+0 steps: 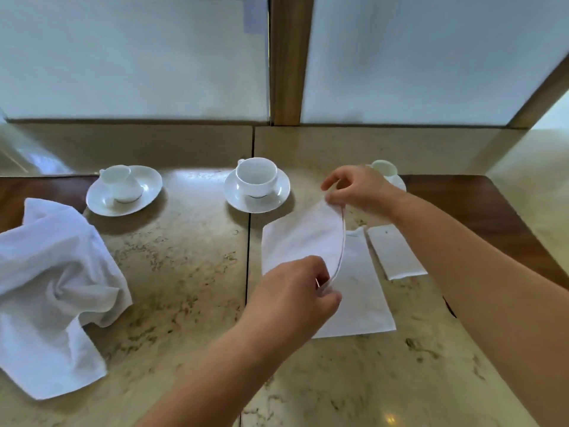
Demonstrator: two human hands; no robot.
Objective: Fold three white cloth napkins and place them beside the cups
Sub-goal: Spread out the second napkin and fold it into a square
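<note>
White napkin point(354, 272) lies half-folded on the marble surface point(184, 272), its long axis running from 12 to 6 o'clock. Left hand point(295, 291) and right hand point(360, 188) fingers pinch its raised edge, below the middle cup point(256, 177).

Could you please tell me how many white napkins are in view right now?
3: a crumpled napkin at far left, one mid-fold held by both hands, and a folded napkin at right, under the right forearm.

I seem to be in a café or restaurant: marble table point(184, 272), cups on saucers point(256, 192), cloth napkins point(52, 272), frosted partition panels point(132, 57).
</note>
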